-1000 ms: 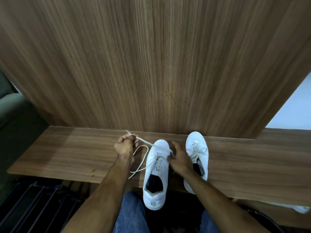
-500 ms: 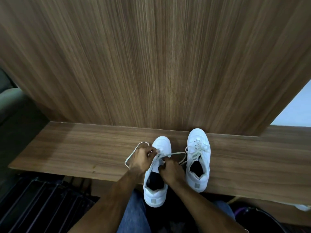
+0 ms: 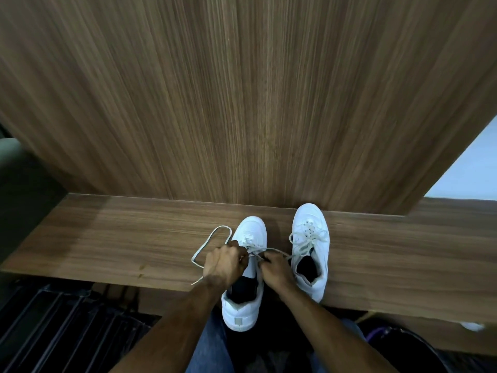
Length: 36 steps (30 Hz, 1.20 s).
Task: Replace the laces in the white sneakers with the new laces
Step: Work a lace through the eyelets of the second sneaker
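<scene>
left hand [image 3: 224, 265]: fingers curled, grip closed | right hand [image 3: 277, 267]: pinching grip | forearms converge forward

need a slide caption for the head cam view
Both hands, left and right, work a lace on the left sneaker; right sneaker stands laced beside it.

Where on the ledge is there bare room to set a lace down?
Bare wood runs left of the lace loop to the ledge end, and right of the right sneaker. Crowded: both hands over the left sneaker.
</scene>
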Tool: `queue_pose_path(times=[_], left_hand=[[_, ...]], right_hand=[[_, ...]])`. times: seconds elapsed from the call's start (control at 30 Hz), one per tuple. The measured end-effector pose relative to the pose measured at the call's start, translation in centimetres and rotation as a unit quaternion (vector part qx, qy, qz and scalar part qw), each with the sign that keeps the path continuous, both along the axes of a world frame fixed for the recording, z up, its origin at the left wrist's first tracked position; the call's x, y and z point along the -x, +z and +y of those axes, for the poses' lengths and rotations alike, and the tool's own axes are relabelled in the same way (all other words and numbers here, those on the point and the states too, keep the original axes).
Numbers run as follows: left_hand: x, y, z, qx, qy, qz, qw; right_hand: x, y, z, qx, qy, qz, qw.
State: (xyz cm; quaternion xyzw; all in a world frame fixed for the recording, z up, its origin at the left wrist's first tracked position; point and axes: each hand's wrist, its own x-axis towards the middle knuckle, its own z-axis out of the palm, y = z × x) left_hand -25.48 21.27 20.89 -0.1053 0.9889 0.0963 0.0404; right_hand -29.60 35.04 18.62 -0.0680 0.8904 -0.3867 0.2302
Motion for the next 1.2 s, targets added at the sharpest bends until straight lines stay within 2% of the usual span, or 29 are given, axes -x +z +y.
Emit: queue_pose_path(times=[0.2, 0.4, 0.67, 0.77, 0.9, 1.03, 1.13, 1.2], left_hand=[[0.1, 0.1, 0.7, 0.031, 0.013, -0.011, 0.999], [0.5, -0.4, 0.4, -0.001, 0.045, -0.022, 0.999], [0.6, 0.9, 1.2, 0.009, 0.007, -0.014, 1.000], [0.4, 0.3, 0.8, -0.019, 0.013, 0.000, 1.000], [0.0, -0.4, 0.3, -0.007, 0.002, 0.038, 0.999], [-0.9, -0.6, -0.1, -0.074, 0.071, 0.072, 0.992], [-1.5, -0.4, -0.6, -0.141, 0.144, 0.063, 0.977], [-1.6, -0.1, -0.7, -0.181, 0.177, 0.039, 0.967]], right_hand=[[0.1, 0.2, 0.2, 0.028, 0.002, -0.001, 1.000], [0.2, 0.3, 0.3, 0.032, 0.020, 0.012, 0.999], [1.1, 0.6, 0.2, 0.077, 0.013, -0.014, 0.997], [1.7, 0.9, 0.0, 0.035, 0.037, -0.013, 0.999], [2.2, 1.4, -0.7, -0.061, 0.068, 0.044, 0.995], [2.6, 2.3, -0.6, -0.136, 0.112, 0.080, 0.981], [3.6, 4.5, 0.6, -0.118, 0.058, 0.119, 0.984], [5.4, 6.7, 1.7, -0.018, -0.059, 0.141, 0.988]])
